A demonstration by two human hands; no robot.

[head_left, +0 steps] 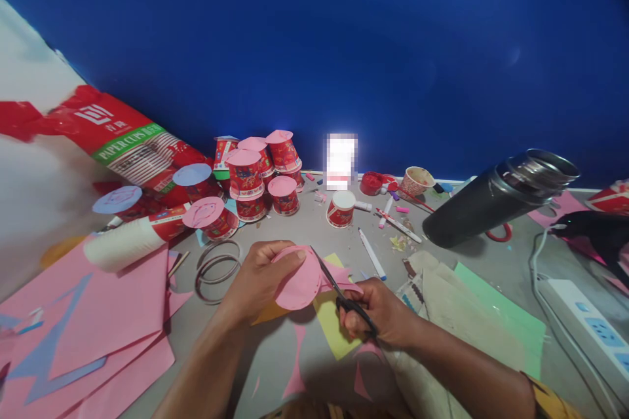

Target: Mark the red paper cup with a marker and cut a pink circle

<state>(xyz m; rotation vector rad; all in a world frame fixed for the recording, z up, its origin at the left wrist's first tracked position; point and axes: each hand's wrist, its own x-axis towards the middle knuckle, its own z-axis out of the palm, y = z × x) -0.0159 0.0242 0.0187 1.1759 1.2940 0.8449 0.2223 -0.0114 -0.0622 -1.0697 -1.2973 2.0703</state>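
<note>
My left hand [263, 275] pinches a pink paper circle [299, 280] between thumb and fingers, held above the table in the middle of the head view. A strip of pink offcut hangs from the circle's right side. My right hand [376, 308] is closed around the black handles of scissors [346, 301]. Their blades point up and left and lie along the circle's right edge, at the offcut. Beneath the hands lie a yellow paper piece [334, 334] and pink scraps [295, 370].
Red paper cups [246, 173] with paper discs on top stand at back left, beside a cup bag [132, 137]. Pink sheets [98, 327] cover the left side. A dark flask [491, 200], markers [372, 253] and a power strip [590, 321] are to the right.
</note>
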